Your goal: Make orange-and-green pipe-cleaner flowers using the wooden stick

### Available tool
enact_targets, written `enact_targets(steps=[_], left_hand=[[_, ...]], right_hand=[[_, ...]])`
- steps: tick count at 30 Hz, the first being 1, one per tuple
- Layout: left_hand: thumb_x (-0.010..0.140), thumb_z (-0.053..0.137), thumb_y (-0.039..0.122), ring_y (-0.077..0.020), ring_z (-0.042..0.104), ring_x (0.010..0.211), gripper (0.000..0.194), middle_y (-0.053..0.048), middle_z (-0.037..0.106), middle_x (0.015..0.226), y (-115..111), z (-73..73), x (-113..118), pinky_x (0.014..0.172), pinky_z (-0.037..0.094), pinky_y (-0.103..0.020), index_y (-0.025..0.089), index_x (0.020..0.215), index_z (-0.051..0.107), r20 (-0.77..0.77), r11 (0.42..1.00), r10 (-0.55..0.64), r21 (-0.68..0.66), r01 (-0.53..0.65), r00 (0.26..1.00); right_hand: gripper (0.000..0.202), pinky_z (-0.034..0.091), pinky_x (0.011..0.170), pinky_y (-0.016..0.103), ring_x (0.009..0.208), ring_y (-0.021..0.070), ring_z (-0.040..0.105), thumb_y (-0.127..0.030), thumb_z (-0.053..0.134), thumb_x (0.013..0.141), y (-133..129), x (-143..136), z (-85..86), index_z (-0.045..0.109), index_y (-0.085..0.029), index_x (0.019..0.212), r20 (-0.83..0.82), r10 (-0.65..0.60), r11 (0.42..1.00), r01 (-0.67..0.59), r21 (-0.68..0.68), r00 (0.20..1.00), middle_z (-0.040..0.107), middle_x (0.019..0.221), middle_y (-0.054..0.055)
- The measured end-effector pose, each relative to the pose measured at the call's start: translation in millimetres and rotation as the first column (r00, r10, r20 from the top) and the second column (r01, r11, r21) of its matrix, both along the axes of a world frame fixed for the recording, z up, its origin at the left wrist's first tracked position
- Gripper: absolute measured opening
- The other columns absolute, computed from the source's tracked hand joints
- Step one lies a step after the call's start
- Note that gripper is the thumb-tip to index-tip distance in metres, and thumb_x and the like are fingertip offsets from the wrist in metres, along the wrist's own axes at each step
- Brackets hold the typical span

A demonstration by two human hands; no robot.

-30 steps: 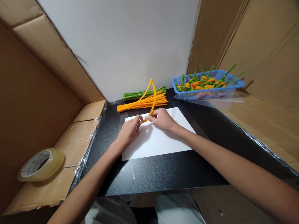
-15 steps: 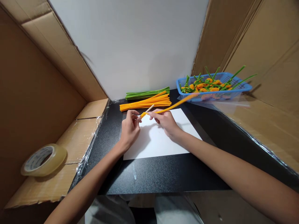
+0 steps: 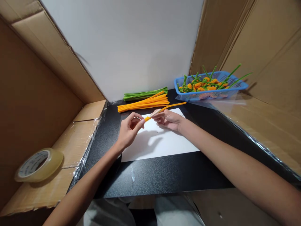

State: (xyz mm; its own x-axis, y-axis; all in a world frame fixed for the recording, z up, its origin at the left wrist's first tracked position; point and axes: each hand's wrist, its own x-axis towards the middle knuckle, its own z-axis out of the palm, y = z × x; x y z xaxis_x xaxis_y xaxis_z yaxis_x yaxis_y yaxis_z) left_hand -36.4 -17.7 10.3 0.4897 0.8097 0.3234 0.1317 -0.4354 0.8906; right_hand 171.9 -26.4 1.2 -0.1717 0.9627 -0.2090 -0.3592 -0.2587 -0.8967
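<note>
Above a white sheet of paper [image 3: 155, 144], my left hand [image 3: 129, 131] pinches an orange pipe cleaner [image 3: 147, 119] that is coiled around a thin pale stick [image 3: 155, 113]. The stick points up and right from the coil. My right hand [image 3: 171, 120] is closed near the stick's far end, at the pipe cleaner's loose length, which sticks out past the fingers to the right. Its fingertips partly hide where stick and pipe cleaner meet. Just behind my hands lie a bundle of orange pipe cleaners [image 3: 143, 105] and a bundle of green pipe cleaners [image 3: 144, 95].
A blue basket [image 3: 244, 85] at the back right holds several orange and green pipe-cleaner pieces, some green stems poking over its rim. A roll of clear tape [image 3: 55, 160] rests on cardboard at the left. Cardboard walls flank the black table [image 3: 150, 177].
The loose length of pipe cleaner has swung lower and shows shorter beyond my right hand. My right hand has turned and now covers part of the stick. The view has shifted slightly.
</note>
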Motion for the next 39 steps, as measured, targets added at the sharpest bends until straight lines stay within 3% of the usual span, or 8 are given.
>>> enact_targets(steps=[5, 11, 17, 21, 24, 31, 34, 39], left_hand=[[0.086, 0.067, 0.028, -0.0115, 0.057, 0.058, 0.010, -0.004, 0.071, 0.076, 4.0, -0.8, -9.9, 0.056, 0.040, -0.022, 0.019, 0.083, 0.063, -0.335, 0.866, -0.016, 0.467, 0.181, 0.942], [0.089, 0.057, 0.021, -0.0149, 0.063, 0.062, 0.010, -0.005, 0.072, 0.075, 7.8, -7.0, -9.4, 0.058, 0.040, -0.024, 0.020, 0.084, 0.066, -0.553, 0.695, -0.001, 0.599, 0.398, 0.833], [0.087, 0.059, 0.019, -0.0137, 0.061, 0.058, 0.010, -0.002, 0.072, 0.073, 15.9, -21.0, -6.8, 0.054, 0.037, -0.024, 0.019, 0.077, 0.059, -0.427, 0.680, 0.299, 0.722, 0.123, 0.853], [0.085, 0.061, 0.019, -0.0139, 0.063, 0.061, 0.010, -0.002, 0.073, 0.076, 17.4, -22.1, -6.1, 0.056, 0.037, -0.023, 0.019, 0.075, 0.056, -0.333, 0.690, 0.424, 0.721, -0.062, 0.842], [0.084, 0.063, 0.023, -0.0119, 0.057, 0.055, 0.015, -0.001, 0.069, 0.068, 16.7, -18.6, -6.2, 0.054, 0.035, -0.023, 0.019, 0.073, 0.055, -0.281, 0.755, 0.436, 0.632, -0.178, 0.855], [0.080, 0.070, 0.033, -0.0113, 0.059, 0.059, 0.024, -0.002, 0.067, 0.071, 23.7, -22.7, -4.9, 0.056, 0.041, -0.021, 0.017, 0.068, 0.056, -0.072, 0.923, 0.351, 0.196, -0.332, 0.934], [0.072, 0.078, 0.039, -0.0090, 0.052, 0.050, 0.033, -0.001, 0.063, 0.061, 24.9, -24.8, 0.0, 0.048, 0.035, -0.020, 0.017, 0.067, 0.055, 0.091, 0.958, 0.273, -0.120, -0.261, 0.958], [0.060, 0.086, 0.037, -0.0033, 0.036, 0.041, 0.041, 0.002, 0.057, 0.054, 18.9, -21.5, 6.2, 0.041, 0.015, -0.017, 0.016, 0.065, 0.051, 0.291, 0.870, 0.167, -0.493, -0.002, 0.942]], right_hand=[[0.018, 0.029, 0.056, 0.025, 0.068, 0.0122, 0.050, -0.024, 0.086, 0.054, -2.9, 10.0, 8.9, 0.076, -0.016, 0.067, 0.342, 0.128, 0.978, -0.175, 0.110, 0.931, 0.063, 0.068, 0.001], [0.021, 0.036, 0.057, 0.027, 0.063, 0.0144, 0.056, -0.030, 0.087, 0.055, -6.3, 2.4, 11.9, 0.077, -0.015, 0.066, 0.593, 0.134, 0.942, -0.288, 0.173, 0.794, 0.068, 0.063, 0.003], [0.028, 0.044, 0.063, 0.028, 0.068, 0.0179, 0.063, -0.043, 0.080, 0.067, -7.2, -6.5, 14.4, 0.075, -0.015, 0.064, 0.613, -0.144, 0.938, -0.091, 0.335, 0.777, 0.071, 0.067, 0.005], [0.016, 0.046, 0.070, 0.029, 0.077, 0.0205, 0.067, -0.033, 0.075, 0.074, -9.5, -13.8, 15.5, 0.077, -0.018, 0.069, 0.640, -0.343, 0.874, -0.015, 0.485, 0.687, 0.075, 0.073, 0.005], [0.012, 0.046, 0.070, 0.031, 0.075, 0.0204, 0.067, -0.031, 0.075, 0.074, -11.2, -19.1, 14.9, 0.078, -0.020, 0.073, 0.626, -0.415, 0.836, 0.004, 0.549, 0.660, 0.076, 0.075, 0.004], [0.023, 0.038, 0.062, 0.029, 0.067, 0.0148, 0.055, -0.040, 0.079, 0.068, -7.8, -16.8, 8.3, 0.073, -0.019, 0.063, 0.410, -0.243, 0.910, 0.061, 0.410, 0.879, 0.069, 0.070, 0.003], [0.023, 0.029, 0.057, 0.027, 0.062, 0.0118, 0.046, -0.040, 0.080, 0.065, -4.2, -12.5, 2.6, 0.073, -0.018, 0.064, 0.329, -0.166, 0.962, 0.080, 0.260, 0.930, 0.065, 0.067, 0.002], [0.020, 0.022, 0.055, 0.027, 0.063, 0.0113, 0.045, -0.036, 0.081, 0.064, 0.3, -4.8, -3.5, 0.076, -0.019, 0.075, 0.250, 0.045, 0.993, -0.069, 0.091, 0.967, 0.063, 0.070, 0.001]])
